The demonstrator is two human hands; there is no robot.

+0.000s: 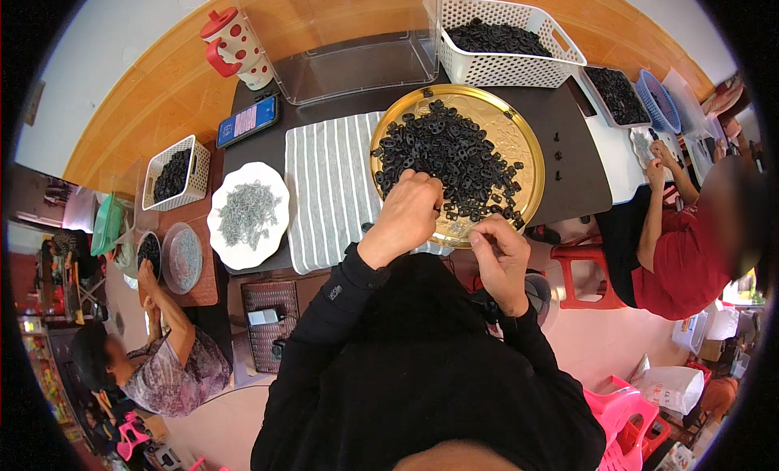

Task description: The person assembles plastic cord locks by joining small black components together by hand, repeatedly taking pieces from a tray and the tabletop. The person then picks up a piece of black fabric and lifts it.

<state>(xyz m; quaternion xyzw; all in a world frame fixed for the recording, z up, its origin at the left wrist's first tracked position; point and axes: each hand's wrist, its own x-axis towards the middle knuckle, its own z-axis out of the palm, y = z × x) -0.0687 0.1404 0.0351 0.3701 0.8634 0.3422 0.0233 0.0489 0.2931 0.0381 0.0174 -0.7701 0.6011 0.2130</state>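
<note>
A round gold tray (531, 175) holds a heap of small black plastic pieces (442, 150) with holes in them. My left hand (406, 214) reaches over the tray's near left part, its fingers curled down at the edge of the heap. Whatever those fingers grip is hidden. At the tray's near right rim, my right hand (501, 256) is closed with thumb and fingertips together; anything between them is too small to make out. A few small clear bits (457, 227) lie on the tray between my hands. Left of the tray, a white scalloped plate (221, 219) carries many small clear, silvery pieces.
Under the tray's left side lies a grey striped cloth (324, 187). Behind stand a clear plastic box (349, 73), a white basket (511, 73) of black pieces, a dotted cup (243, 53) and a phone (248, 120). One person (174, 357) works at left, another (690, 252) at right.
</note>
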